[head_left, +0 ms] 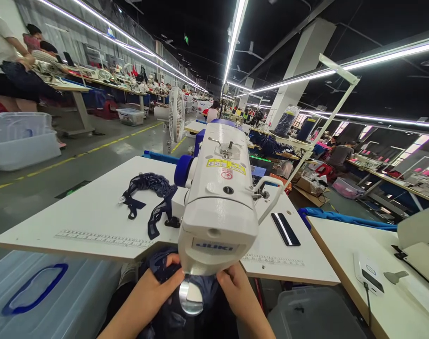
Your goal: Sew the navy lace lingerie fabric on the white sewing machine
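A white sewing machine [218,207] stands in front of me, its head hiding the needle area. Dark navy fabric [209,292] hangs below the head and over my lap. My left hand [165,280] pinches the fabric at the left of the machine head, thumb and fingers closed on it. On the other side my right hand [232,282] grips the same fabric, its fingertips partly hidden by the head. Between the hands is a shiny round metal piece [191,297]. A heap of navy fabric strips [151,186] lies on the white table [94,202] to the left.
A black phone [285,229] lies right of the machine. Ruler markings run along the table's front edge. A lidded plastic box [59,292] is at lower left, a grey bin [316,313] at lower right. A second table [341,245] holds a white power bank [368,273]. A fan [176,113] stands behind.
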Demonstrator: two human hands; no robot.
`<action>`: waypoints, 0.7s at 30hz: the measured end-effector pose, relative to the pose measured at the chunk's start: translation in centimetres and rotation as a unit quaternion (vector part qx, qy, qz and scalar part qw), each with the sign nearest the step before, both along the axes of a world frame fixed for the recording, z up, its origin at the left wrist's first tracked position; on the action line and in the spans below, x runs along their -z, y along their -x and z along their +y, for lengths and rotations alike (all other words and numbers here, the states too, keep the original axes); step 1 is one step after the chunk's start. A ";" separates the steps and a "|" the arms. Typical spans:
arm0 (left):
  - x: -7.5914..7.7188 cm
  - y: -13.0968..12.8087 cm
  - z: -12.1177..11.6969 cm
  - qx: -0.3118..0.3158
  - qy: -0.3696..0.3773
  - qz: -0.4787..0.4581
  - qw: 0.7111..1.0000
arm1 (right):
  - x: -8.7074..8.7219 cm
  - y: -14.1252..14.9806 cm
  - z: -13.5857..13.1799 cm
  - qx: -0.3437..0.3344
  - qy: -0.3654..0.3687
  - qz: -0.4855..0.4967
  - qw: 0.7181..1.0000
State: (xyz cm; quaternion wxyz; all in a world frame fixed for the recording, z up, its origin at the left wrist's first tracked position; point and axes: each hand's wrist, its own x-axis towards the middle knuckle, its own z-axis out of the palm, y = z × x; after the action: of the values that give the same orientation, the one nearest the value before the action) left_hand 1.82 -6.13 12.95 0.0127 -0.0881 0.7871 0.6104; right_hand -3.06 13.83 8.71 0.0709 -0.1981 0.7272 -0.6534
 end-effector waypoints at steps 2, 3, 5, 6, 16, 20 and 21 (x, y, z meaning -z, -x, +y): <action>-0.5 -0.3 0.3 -0.018 -0.021 -0.025 0.999 | 0.1 0.0 0.0 0.005 -0.004 0.002 1.000; -0.6 -0.3 0.4 -0.019 -0.025 -0.021 0.999 | 0.0 0.0 0.0 0.011 -0.006 0.002 1.000; -0.8 -0.3 0.6 -0.014 -0.019 -0.003 1.000 | -0.1 -0.1 0.0 0.025 -0.008 0.000 1.000; -0.8 -0.2 0.6 -0.009 -0.009 0.006 1.000 | -0.2 -0.1 -0.1 0.031 -0.009 -0.002 0.999; 0.3 0.4 -0.2 0.030 0.052 0.041 0.997 | 0.4 0.0 0.0 0.042 0.001 -0.031 0.999; 0.1 0.4 -0.1 0.024 0.045 0.040 0.998 | 0.6 -0.1 0.1 0.045 -0.003 -0.037 0.998; 0.0 0.4 -0.1 0.021 0.048 0.044 0.998 | 0.6 -0.1 0.1 0.048 -0.004 -0.037 0.998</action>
State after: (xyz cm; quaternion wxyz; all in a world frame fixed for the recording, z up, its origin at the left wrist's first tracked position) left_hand 1.38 -6.22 12.94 -0.0135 -0.0448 0.8167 0.5751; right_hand -2.97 13.92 8.12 0.0674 -0.1382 0.7351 -0.6603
